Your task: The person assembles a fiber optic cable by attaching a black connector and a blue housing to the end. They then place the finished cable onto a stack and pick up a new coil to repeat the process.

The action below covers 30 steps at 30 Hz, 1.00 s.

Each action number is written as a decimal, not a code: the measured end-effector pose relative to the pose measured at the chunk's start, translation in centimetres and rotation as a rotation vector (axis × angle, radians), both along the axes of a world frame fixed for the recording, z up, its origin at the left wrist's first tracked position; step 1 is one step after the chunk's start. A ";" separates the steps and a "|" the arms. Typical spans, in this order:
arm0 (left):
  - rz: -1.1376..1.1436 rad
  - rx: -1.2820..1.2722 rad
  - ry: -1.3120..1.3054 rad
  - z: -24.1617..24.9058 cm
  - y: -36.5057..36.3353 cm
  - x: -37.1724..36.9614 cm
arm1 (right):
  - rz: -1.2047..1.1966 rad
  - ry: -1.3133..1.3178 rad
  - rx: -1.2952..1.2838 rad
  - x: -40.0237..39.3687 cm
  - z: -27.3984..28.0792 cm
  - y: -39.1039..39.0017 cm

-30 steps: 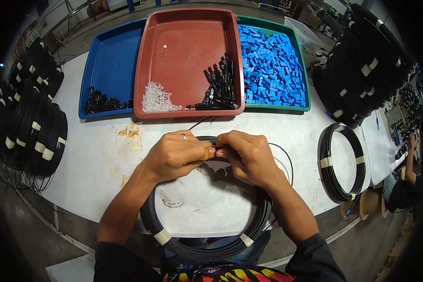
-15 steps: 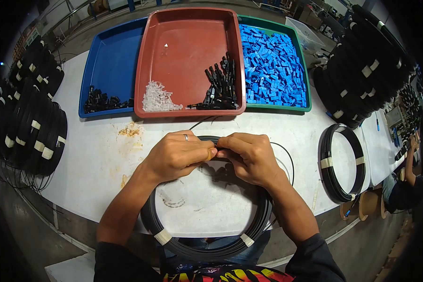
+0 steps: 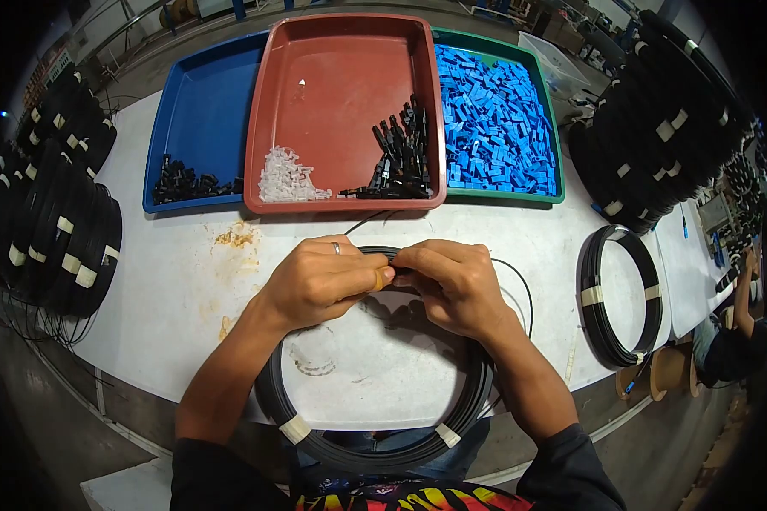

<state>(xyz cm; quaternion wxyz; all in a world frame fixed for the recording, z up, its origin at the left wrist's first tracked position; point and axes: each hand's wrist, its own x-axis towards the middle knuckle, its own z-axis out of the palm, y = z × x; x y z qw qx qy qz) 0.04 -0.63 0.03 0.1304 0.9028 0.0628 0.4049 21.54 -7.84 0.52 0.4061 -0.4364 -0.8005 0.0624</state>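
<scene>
A coil of black cable (image 3: pixel 274 387) overhangs the near edge of the white table, its near side above my lap. Pale tape bands wrap it at the lower left (image 3: pixel 295 429) and lower right (image 3: pixel 448 435). At the coil's far side, my left hand (image 3: pixel 324 279) is closed, thumb and fingers pinching the cable strands. Close beside it, my right hand (image 3: pixel 456 281) also pinches the coil, its fingertips nearly meeting the left thumb. What lies between the fingertips is hidden. One loose cable end (image 3: pixel 530 308) curves out to the right.
Beyond the hands stand a blue tray (image 3: pixel 200 106) with black parts, a red tray (image 3: pixel 341 77) with clear and black pieces, and a green tray (image 3: pixel 561 183) full of blue connectors. Taped coils are stacked left (image 3: pixel 55 230) and right (image 3: pixel 656 128); one coil (image 3: pixel 590 298) lies alone. A co-worker (image 3: pixel 737 341) is at far right.
Both hands stay at the same place on the coil. The left thumb and right fingertips have shifted very slightly. The coil and trays have not visibly moved.
</scene>
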 end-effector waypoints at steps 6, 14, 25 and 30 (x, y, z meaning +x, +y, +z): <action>0.018 0.023 0.019 -0.1 0.1 0.0 | -0.002 -0.013 -0.036 0.0 -0.4 0.2; 0.037 -0.014 0.009 -0.1 0.1 0.0 | -0.009 0.024 0.004 -0.2 -0.3 0.1; 0.014 0.107 0.035 -0.2 0.1 0.1 | 0.003 -0.001 -0.108 0.1 -0.4 0.1; 0.048 -0.094 -0.014 -0.2 0.0 -0.1 | -0.013 0.045 -0.008 -0.6 0.4 -0.1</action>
